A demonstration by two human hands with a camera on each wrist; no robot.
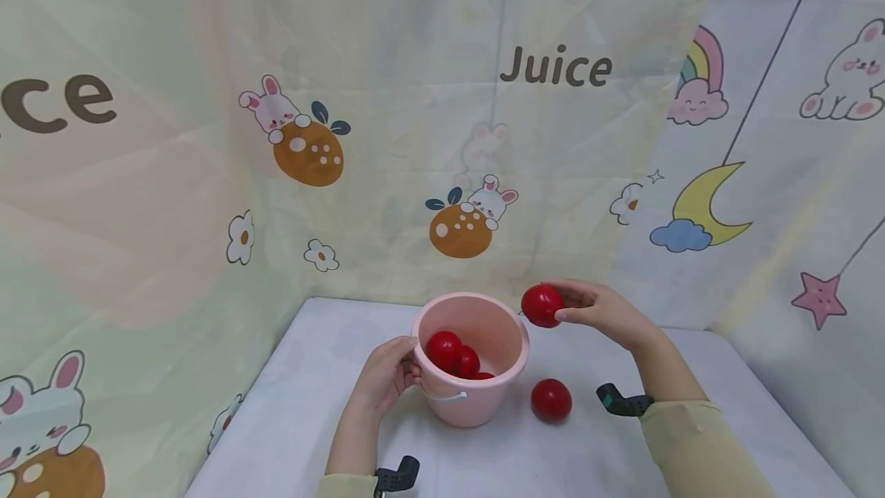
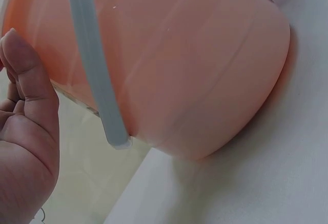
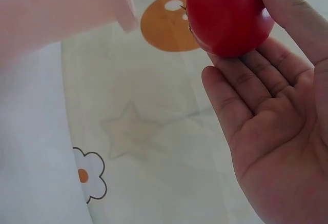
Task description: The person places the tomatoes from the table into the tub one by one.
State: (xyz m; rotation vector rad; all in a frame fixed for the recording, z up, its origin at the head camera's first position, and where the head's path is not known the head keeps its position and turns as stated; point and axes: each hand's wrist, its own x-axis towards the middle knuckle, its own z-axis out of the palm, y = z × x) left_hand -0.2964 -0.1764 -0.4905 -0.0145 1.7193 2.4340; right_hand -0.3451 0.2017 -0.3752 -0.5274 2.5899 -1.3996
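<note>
A pink bucket stands upright on the table, its pale handle hanging down along the near side. My left hand grips the bucket's rim at the left, thumb against the wall in the left wrist view. My right hand holds a red tomato between thumb and fingers, raised just right of the bucket's rim. Inside the bucket lie red tomatoes, the lowest partly hidden by the near wall. Another tomato rests on the table to the bucket's right.
The white-covered table meets printed cloth walls at the back and sides. Dark camera mounts sit on both wrists.
</note>
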